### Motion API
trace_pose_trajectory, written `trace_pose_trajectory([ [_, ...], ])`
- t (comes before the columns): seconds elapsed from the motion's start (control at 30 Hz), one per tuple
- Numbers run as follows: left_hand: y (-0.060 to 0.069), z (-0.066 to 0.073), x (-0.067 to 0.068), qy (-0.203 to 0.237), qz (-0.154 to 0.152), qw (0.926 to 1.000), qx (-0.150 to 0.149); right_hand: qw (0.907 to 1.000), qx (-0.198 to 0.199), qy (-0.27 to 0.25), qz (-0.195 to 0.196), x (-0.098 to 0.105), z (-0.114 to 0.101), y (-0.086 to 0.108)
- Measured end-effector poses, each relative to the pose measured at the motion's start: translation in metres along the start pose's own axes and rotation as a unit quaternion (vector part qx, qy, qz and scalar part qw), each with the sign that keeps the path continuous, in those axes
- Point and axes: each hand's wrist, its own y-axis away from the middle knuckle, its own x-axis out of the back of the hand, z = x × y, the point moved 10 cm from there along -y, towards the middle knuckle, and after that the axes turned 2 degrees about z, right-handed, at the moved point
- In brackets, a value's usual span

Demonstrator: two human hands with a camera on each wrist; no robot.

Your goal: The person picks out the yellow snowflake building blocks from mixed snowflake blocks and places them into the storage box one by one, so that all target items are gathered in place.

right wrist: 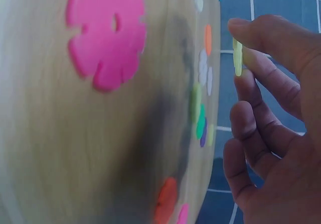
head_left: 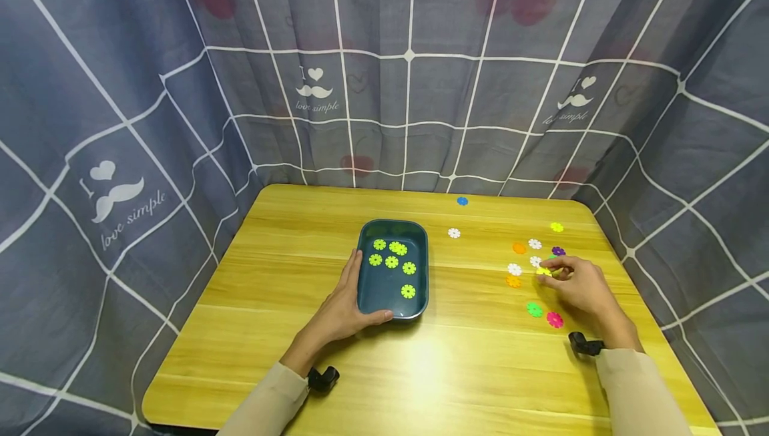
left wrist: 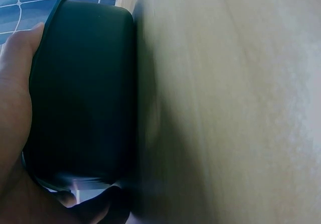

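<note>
A dark teal plastic tray (head_left: 393,306) stands on the table with several yellow-green notched discs (head_left: 392,262) lying in it. My left hand (head_left: 344,309) holds this tray at its near left corner, thumb on the near rim and fingers along the left side. In the left wrist view the hand lies against the tray's outer wall (left wrist: 83,93). Over at the right, my right hand (head_left: 585,286) pinches a yellow notched disc (right wrist: 237,58) between thumb and index finger, raised off the table. The other fingers of that hand are loosely curled.
Around the right hand lie loose discs: white (head_left: 514,269), orange (head_left: 513,281), green (head_left: 534,310), pink (head_left: 555,320), purple (head_left: 558,251) and yellow (head_left: 557,227). A blue disc (head_left: 462,201) sits near the wooden table's (head_left: 288,236) far edge. A checked curtain (head_left: 378,89) surrounds the table.
</note>
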Motion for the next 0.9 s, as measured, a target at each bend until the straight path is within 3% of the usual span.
trace_pose_trajectory([
  [0.57, -0.001, 0.000, 0.000, -0.001, 0.002, 1.0000, -0.004, 0.9984, 0.047, -0.025, 0.017, -0.012, -0.039, -0.007],
  [0.9, -0.001, 0.003, 0.000, -0.007, 0.001, 1.0000, -0.006, 0.9963, 0.077, -0.038, 0.007, -0.022, -0.065, -0.011],
])
